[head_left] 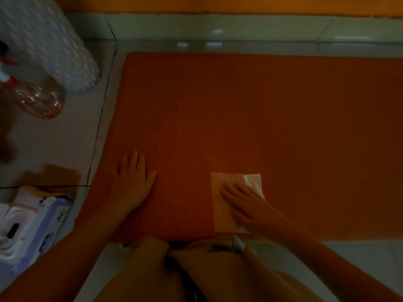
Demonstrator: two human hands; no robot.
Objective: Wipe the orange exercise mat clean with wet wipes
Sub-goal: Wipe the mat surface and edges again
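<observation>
The orange exercise mat [239, 110] lies flat on the tiled floor and fills the middle and right of the view. A white wet wipe [220, 205] is spread on the mat near its front edge. My right hand [244, 203] presses flat on the wipe with straight fingers. My left hand [133, 177] rests flat on the bare mat near its left edge, fingers spread. A pack of wet wipes [32, 227] with its lid open sits on the floor at the lower left, off the mat.
A clear spray bottle [39, 101] with a red and white head lies on the tiles at the left. Behind it stands a pale textured roll [48, 40]. A tiled skirting [218, 29] runs along the far wall. My knees [174, 269] are at the mat's front edge.
</observation>
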